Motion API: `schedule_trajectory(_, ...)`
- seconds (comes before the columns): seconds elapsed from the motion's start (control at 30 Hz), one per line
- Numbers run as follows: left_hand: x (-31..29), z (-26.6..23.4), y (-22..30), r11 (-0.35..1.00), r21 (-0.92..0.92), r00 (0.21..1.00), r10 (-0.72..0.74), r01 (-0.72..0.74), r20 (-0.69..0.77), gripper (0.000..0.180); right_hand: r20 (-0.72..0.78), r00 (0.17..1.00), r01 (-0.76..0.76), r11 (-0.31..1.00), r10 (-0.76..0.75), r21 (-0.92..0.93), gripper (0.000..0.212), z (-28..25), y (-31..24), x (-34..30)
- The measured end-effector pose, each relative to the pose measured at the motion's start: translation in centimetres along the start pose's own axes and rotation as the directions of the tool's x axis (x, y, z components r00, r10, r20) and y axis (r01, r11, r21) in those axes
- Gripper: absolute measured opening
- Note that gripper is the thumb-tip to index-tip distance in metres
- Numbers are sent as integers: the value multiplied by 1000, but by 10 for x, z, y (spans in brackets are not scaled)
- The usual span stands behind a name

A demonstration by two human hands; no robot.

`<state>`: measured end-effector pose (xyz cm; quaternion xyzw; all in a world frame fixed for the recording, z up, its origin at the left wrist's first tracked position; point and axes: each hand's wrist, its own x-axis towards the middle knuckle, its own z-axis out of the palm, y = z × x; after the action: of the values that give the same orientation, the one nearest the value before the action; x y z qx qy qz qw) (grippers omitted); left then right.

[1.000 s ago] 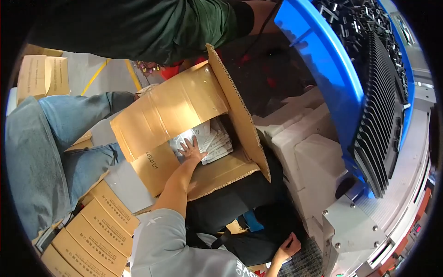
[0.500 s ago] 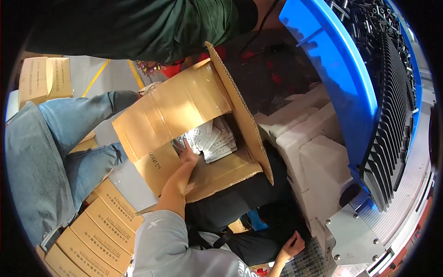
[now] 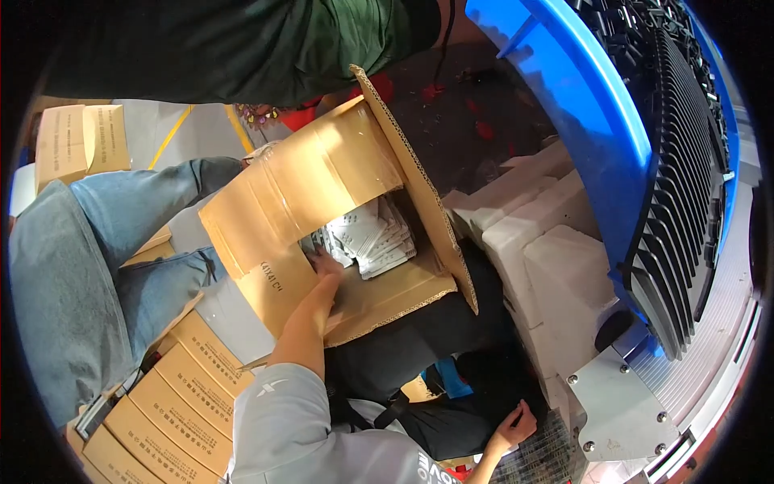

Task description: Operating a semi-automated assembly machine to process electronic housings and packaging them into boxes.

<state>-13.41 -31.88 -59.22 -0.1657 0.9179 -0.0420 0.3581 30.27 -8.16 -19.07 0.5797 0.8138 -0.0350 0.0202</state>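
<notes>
- One hand, the left hand [image 3: 325,264], reaches into the carton [image 3: 310,181] beside white packs [image 3: 372,235]; finger closure unclear.
- Right hand [image 3: 513,427] curls loosely; closure unclear.
- Likely step: handling packs; next calls for secure grip.

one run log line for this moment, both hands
left hand: inside open cardboard box, at white flat pieces | right hand: outside box, near grey patterned surface

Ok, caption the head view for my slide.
Left hand inside an open cardboard box, beside flat white pieces; right hand outside.
</notes>
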Motion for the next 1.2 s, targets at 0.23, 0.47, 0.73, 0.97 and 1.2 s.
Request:
schedule_trajectory(0.23,-13,-29,8,985,146,996,92,-90,-8,90,-64,996,63,998,-64,-19,17,0,-1,0)
schedule_trajectory(0.47,25,-42,-1,970,-168,957,206,-173,205,61,-196,980,10,992,16,128,16,9,2,-10)
schedule_trajectory(0.73,-29,-120,18,891,-157,898,438,-426,51,35,-234,972,58,990,-27,129,15,7,5,-13)
schedule_trajectory(0.97,-99,-193,9,654,-447,721,693,-610,30,34,-309,950,47,964,37,260,17,6,5,-20)
schedule_trajectory(1.2,-165,-265,-10,453,-632,584,812,-629,0,41,-394,915,63,932,88,356,19,8,9,-26)
